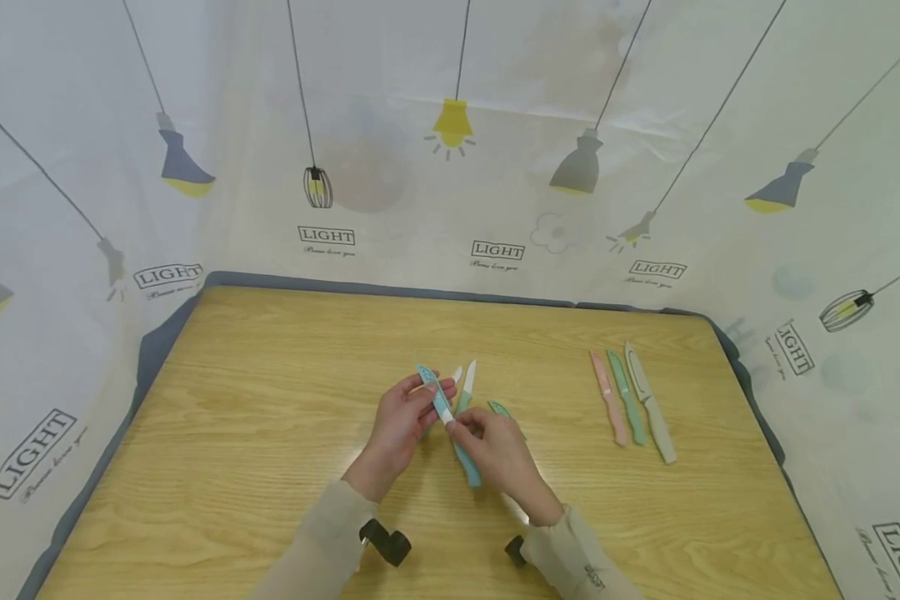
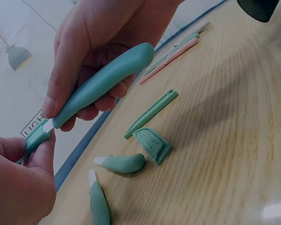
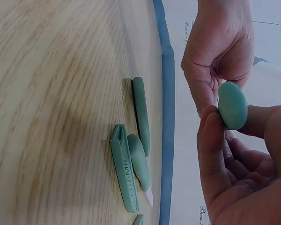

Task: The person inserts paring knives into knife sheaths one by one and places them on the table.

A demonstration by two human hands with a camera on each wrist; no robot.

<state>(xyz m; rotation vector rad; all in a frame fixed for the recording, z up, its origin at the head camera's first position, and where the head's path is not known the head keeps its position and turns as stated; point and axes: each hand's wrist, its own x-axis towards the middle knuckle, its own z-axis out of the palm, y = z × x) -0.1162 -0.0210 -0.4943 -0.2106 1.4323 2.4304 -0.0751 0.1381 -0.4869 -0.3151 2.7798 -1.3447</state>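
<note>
Head view: over the wood-grain desk [image 1: 270, 500], well inside its edges, the left hand [image 1: 401, 421] pinches a flat light-blue sheath [image 1: 427, 380]; the right hand [image 1: 501, 450] grips a light-blue-handled knife [image 1: 468, 468]; three slim sheathed knives [image 1: 627, 398] lie towards the desk's right edge; left wrist: white blade [image 2: 48, 125] peeks from the sheath; bare green-handled knives [image 2: 124, 163] lie beside a lettered green sheath [image 2: 152, 146]; right wrist: both hands close together, the knife's smooth handle [image 3: 232, 105] end-on.

Head cam sits high, looks forward-down over the desk [image 1: 217, 467]. Both wrist cams sit close, rolled, facing across the desk; they share knife handle [image 2: 103, 86], left hand [image 1: 399, 425], right hand [image 1: 501, 450].
</note>
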